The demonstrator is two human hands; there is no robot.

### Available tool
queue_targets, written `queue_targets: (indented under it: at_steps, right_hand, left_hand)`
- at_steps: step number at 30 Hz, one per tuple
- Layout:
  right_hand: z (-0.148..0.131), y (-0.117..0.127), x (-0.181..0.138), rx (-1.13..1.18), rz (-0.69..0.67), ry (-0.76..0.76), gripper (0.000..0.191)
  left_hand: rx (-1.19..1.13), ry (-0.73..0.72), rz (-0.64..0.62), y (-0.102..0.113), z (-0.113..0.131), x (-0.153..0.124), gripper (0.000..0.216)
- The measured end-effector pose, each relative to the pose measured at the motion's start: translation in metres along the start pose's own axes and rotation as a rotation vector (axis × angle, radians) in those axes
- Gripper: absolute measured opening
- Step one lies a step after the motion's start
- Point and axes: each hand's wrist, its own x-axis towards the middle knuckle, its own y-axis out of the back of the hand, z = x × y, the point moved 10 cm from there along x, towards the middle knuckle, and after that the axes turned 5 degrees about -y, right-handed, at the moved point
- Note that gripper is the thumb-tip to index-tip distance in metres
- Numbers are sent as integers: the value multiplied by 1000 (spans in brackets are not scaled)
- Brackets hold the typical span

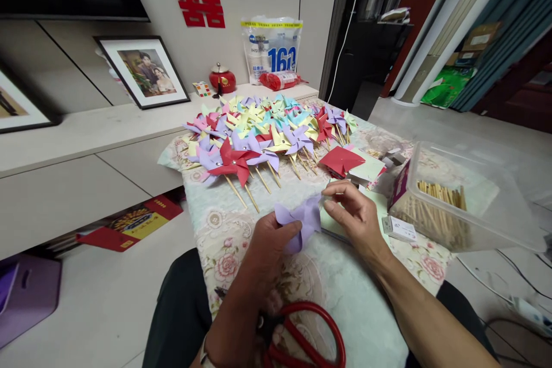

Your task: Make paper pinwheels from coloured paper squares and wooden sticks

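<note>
A purple paper pinwheel (pixel 309 217) without a stick is pinched between the thumb and fingers of my left hand (pixel 269 241). My right hand (pixel 354 215) is at its right side, thumb and index finger curved and slightly apart, fingertips close to the paper's upper right tip. I cannot tell whether they touch it. Beneath my right hand lie pale green paper sheets (pixel 331 225). Red-handled scissors (pixel 317 351) lie near my left forearm, which partly hides them. Finished pinwheels on sticks (pixel 235 162) in red, purple, yellow and blue crowd the far part of the table.
A clear plastic bin (pixel 487 201) with wooden sticks (pixel 440 204) stands on the right, beside a small white box (pixel 399 229). Red paper squares (pixel 341 161) lie ahead of my right hand. Behind the floral-covered table (pixel 228 241) runs a white cabinet (pixel 107 123) with a framed photo (pixel 144 72).
</note>
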Motion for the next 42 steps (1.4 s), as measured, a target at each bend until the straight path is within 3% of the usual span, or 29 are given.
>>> queue_targets:
  at_steps: [4, 9, 16, 25, 34, 42]
  right_hand:
    - [9, 4, 1, 205, -11, -32, 41]
    - [17, -21, -2, 398, -251, -130, 55]
    - [21, -48, -13, 407, -475, -300, 70]
    - [25, -51, -17, 387, -512, -372, 83]
    - [19, -53, -19, 315, -558, -311, 72]
    - [32, -49, -16, 279, -445, -357, 83]
  left_hand:
    - [193, 31, -66, 3, 11, 1, 20]
    - [492, 56, -136, 3, 35, 5, 15]
    - [694, 10, -387, -20, 51, 13, 10]
    - [1031, -116, -400, -41, 70, 18, 19]
    - [1027, -214, -471, -69, 87, 12, 33]
    - [1044, -219, -453, -70, 84, 21, 32]
